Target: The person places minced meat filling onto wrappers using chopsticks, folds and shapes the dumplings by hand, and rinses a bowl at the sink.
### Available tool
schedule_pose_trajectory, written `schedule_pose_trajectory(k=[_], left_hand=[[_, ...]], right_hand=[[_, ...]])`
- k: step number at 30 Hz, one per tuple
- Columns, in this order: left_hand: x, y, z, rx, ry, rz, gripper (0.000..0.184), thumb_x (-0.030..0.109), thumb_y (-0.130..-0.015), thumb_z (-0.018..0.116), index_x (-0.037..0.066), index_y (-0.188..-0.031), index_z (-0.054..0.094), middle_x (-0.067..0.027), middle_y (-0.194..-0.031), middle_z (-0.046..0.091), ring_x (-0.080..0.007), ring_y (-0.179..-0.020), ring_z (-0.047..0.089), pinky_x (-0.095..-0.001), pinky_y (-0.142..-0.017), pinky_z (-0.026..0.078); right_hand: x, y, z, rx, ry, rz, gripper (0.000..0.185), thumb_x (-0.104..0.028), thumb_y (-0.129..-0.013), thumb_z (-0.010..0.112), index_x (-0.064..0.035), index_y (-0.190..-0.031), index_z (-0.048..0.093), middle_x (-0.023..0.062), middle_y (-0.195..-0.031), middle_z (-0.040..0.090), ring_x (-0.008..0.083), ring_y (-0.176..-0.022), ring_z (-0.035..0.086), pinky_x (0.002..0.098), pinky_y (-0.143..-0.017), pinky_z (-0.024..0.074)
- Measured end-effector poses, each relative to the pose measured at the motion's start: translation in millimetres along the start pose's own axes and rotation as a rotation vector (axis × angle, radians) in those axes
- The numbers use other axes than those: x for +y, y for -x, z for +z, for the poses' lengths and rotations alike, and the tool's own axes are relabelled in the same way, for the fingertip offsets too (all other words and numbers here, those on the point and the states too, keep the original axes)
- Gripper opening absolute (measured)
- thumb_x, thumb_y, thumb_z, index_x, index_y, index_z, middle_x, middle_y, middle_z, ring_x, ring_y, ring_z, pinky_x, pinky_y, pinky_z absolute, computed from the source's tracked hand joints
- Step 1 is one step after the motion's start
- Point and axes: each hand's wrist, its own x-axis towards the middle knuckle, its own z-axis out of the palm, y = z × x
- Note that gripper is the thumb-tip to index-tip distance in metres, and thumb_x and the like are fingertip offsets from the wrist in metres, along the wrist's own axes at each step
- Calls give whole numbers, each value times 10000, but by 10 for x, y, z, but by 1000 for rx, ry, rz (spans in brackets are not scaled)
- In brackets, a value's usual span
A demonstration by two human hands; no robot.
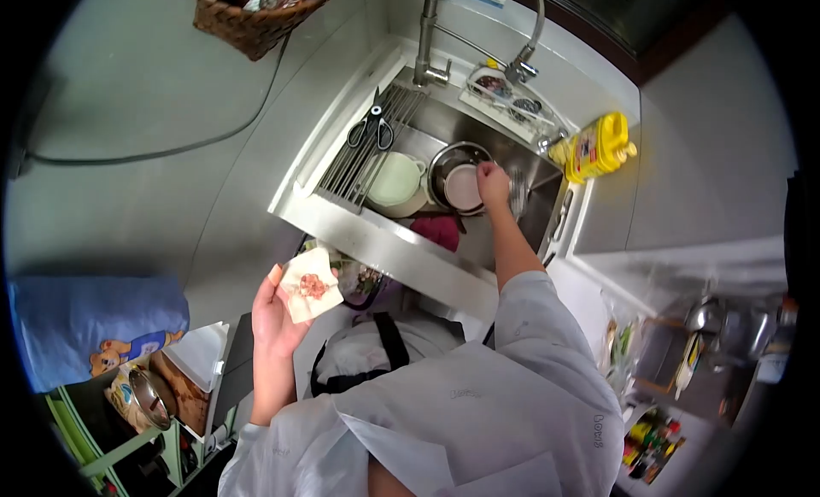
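On my left hand (272,313) lies a square, pale dough wrapper (301,309) with a small mound of pinkish minced meat (313,286) at its middle; my thumb and fingers hold it from the side and below. My right hand (493,188) is over the sink, at the right rim of a small pale bowl (462,188) that sits inside a metal bowl (437,159). Its fingers look curled together, and whatever they may hold is hidden. A pale green dish (395,181) is just left of the bowls.
Black-handled scissors (376,129) lie on the metal drying rack (337,174) across the sink. A dark red cloth (436,232) is near the sink's front wall. The faucet (424,44) stands behind, and a yellow bottle (598,148) at the right. Below my left hand's side is a bin (369,292).
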Motion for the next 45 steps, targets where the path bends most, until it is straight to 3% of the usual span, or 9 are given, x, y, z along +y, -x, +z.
schedule_pose_trajectory(k=[7, 10, 16, 19, 21, 23, 25, 32, 45], left_hand=[[-166, -265, 219, 92, -2, 95, 568, 332, -995, 357, -90, -1374, 344, -253, -1375, 443, -412, -1256, 445, -487, -1068, 352], [-207, -319, 237, 119, 15, 122, 571, 332, -995, 356, -97, -1371, 344, -254, -1372, 446, -408, -1256, 448, -484, -1068, 354], [-221, -412, 253, 142, 36, 145, 577, 343, -993, 346, -92, -1372, 341, -268, -1351, 454, -442, -1248, 444, -509, -1046, 379], [-216, -453, 236, 151, 55, 136, 571, 341, -991, 348, -86, -1370, 348, -264, -1346, 459, -449, -1243, 444, -521, -1031, 393], [-207, -482, 214, 153, 61, 145, 569, 340, -992, 345, -82, -1373, 344, -262, -1344, 461, -449, -1237, 449, -524, -1026, 398], [-185, -511, 214, 112, 53, 123, 568, 337, -992, 341, -81, -1376, 338, -260, -1341, 462, -448, -1229, 456, -530, -1022, 399], [-188, -535, 206, 109, 55, 95, 566, 334, -992, 338, -79, -1379, 332, -257, -1339, 462, -447, -1223, 460, -535, -1017, 401], [-214, -654, 233, 102, 59, 34, 564, 330, -989, 337, -76, -1381, 332, -254, -1343, 457, -439, -1225, 458, -540, -1000, 412], [-101, -487, 132, 53, 5, 113, 584, 349, -992, 355, -99, -1366, 350, -261, -1353, 460, -420, -1249, 451, -480, -1069, 351]], right_hand=[[-1343, -1546, 226, 14, 265, -881, 470, -70, -838, 495, -11, -1305, 483, 174, -1393, 444, 359, -1300, 396, 429, -1058, 355], [-1535, -1893, 440, -93, 775, -852, 480, -108, -860, 454, 33, -1319, 461, 171, -1425, 415, 339, -1365, 318, 432, -1113, 269], [-1434, -1802, 497, -191, 903, -648, 488, -192, -873, 483, 78, -1279, 479, 214, -1398, 417, 340, -1350, 324, 422, -1123, 235], [-1287, -1519, 293, -108, 565, -726, 454, -233, -873, 512, 53, -1225, 526, 212, -1279, 526, 357, -1223, 467, 437, -1050, 350], [-1191, -1097, 47, -296, 153, -500, 375, -237, -861, 551, 51, -1097, 599, 222, -1014, 641, 365, -958, 618, 421, -866, 481], [-540, -921, 117, -524, -115, -122, 336, -253, -854, 612, 61, -966, 653, 148, -780, 666, 209, -674, 660, 362, -625, 517], [-202, -615, 121, -532, -617, 311, 281, -251, -842, 622, 19, -873, 689, 105, -665, 638, 140, -652, 652, 334, -618, 519], [345, -318, 130, -313, 401, -408, 268, -179, -786, 676, -65, -1016, 599, 167, -941, 640, 377, -846, 632, 448, -724, 519], [326, -451, 219, -524, 558, -445, 183, -138, -800, 597, -32, -939, 540, 192, -854, 638, 389, -829, 634, 500, -715, 511]])
